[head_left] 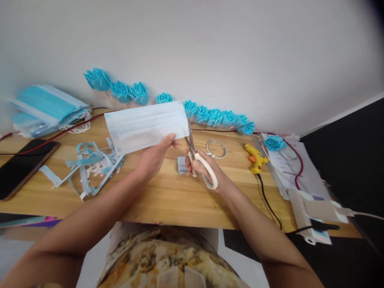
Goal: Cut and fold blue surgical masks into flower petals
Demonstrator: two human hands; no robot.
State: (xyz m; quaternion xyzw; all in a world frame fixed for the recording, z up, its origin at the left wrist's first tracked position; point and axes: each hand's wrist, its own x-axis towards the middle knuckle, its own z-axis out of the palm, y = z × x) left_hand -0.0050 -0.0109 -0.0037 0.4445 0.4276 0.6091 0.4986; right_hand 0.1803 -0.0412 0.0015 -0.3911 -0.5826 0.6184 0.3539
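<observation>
My left hand (156,155) pinches the lower right part of a pale blue face mask (147,126), held up above the table with its pleats running lengthwise. Scissors (207,168) with white handles are gripped in my right hand (207,164). Their blades stand at the mask's right edge, near its lower corner; whether they touch the cloth I cannot tell. A small folded pale blue piece (181,165) lies on the table, partly behind my right fingers. Cut strips and scraps (90,164) are heaped left of my left hand.
Blue flowers (216,116) line the wall. Stacked masks (49,106) and a phone (25,166) lie at left. At right are a wire ring (216,149), a yellow glue gun (256,158), papers (300,164) with another flower (274,142), and a power strip (309,216) with cables.
</observation>
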